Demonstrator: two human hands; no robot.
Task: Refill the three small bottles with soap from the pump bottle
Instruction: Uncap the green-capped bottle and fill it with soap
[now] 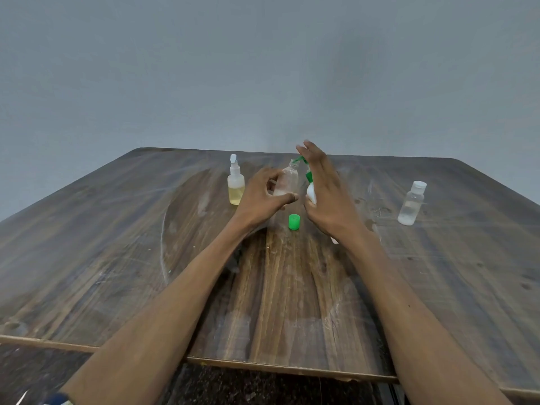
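Left hand [263, 194] grips the uncapped clear bottle [287, 178] at frame centre. Right hand [327, 194], fingers extended, apparently holds the pump bottle [311, 191], its green nozzle [301, 159] at the clear bottle's mouth.

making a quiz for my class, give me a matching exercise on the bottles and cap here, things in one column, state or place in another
Things:
1. left bottle
2. middle bottle
3. right bottle
4. green cap

States:
a. lying loose on the table
b. closed with a white cap, clear liquid
c. gripped by the left hand, uncapped
d. yellowish liquid, lid flipped open

Pairs: 1-d, 2-c, 3-b, 4-a
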